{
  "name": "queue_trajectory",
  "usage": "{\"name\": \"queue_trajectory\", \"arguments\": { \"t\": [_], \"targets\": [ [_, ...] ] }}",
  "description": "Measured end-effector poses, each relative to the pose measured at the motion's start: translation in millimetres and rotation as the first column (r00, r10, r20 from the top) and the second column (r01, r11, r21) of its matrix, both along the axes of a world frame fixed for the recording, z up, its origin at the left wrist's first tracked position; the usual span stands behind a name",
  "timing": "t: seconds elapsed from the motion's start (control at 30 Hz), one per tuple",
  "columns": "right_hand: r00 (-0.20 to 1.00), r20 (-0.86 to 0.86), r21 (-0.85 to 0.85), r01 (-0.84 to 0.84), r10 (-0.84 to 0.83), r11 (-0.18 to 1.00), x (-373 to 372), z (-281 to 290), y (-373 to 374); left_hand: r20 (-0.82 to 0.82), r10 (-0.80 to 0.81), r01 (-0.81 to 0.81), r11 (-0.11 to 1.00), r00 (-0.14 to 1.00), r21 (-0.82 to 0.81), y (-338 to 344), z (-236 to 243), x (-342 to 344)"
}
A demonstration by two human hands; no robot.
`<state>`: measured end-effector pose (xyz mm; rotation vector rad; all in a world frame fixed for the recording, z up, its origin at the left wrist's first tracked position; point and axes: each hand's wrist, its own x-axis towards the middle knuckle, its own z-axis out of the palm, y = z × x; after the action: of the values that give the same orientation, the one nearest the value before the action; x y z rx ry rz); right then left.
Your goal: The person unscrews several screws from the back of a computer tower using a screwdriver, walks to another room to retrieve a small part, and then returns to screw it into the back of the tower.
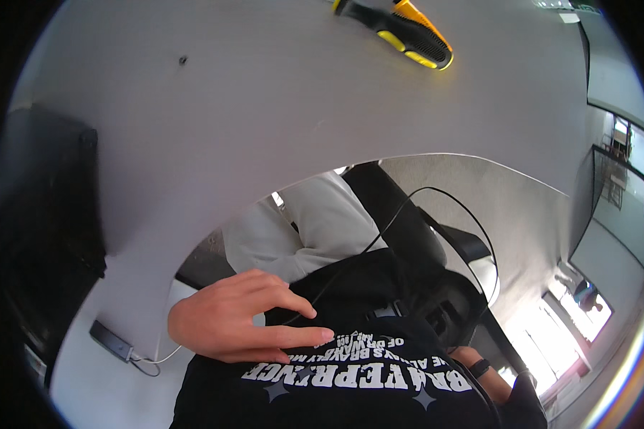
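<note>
My left hand (240,322) is raised in front of my black shirt (322,400), off the table. Its fingers are spread, with nothing visible between them. Close to its fingertips, a thin black cable (436,189) runs across my lap and loops to the right. My right hand (466,357) is low at my right side, beside a black strap, with a dark band on the wrist. Its fingers are hidden, so I cannot see whether it holds anything.
On the grey table (265,107), a black-and-yellow tool handle (408,39) lies beside an orange tool (416,13). A small dark piece (183,60) sits farther left. A black object (46,207) stands at the left. A dark power bank (111,341) with cables lies lower left.
</note>
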<state>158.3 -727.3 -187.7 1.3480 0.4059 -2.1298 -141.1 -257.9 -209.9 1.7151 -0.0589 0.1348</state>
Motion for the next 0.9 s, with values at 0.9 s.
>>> {"name": "queue_trajectory", "arguments": {
  "t": [0.9],
  "targets": [
    [0.706, 0.571, 0.804, -0.583, 0.419, -0.115, -23.0, 27.3, 269.7, 0.111, 0.789, -0.797, 0.598, 0.604, 0.081, -210.6, 54.0, -194.5]
  ]
}}
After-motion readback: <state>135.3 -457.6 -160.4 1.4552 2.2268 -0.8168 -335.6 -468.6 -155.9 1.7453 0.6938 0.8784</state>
